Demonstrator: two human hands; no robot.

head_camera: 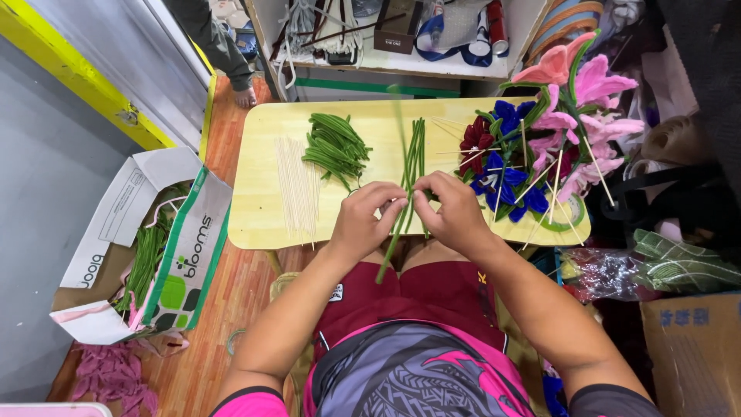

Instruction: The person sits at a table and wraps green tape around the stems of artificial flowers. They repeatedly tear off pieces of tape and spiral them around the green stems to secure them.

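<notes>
On the floor at the far left a white and green cardboard box (139, 247) lies open with green stems inside, and pink scraps (116, 374) are scattered below it. On the pale wooden counter (255, 224) a row of thin bare sticks (297, 185) lies beside a heap of short green stems (336, 145). The left hand (361, 220) and the right hand (455, 212) meet over the counter's near edge, each grip pinched together on one long green stem (397, 232), which slants from above the counter down toward the lap; more long stems (415, 158) lie just behind. To the right stands a cluster of pink, blue and dark red handmade flowers (540, 131). Judged from here, the stem's loose lower end could slip free if either pinch slackens, and a wide elbow swing could knock the flower cluster.
</notes>
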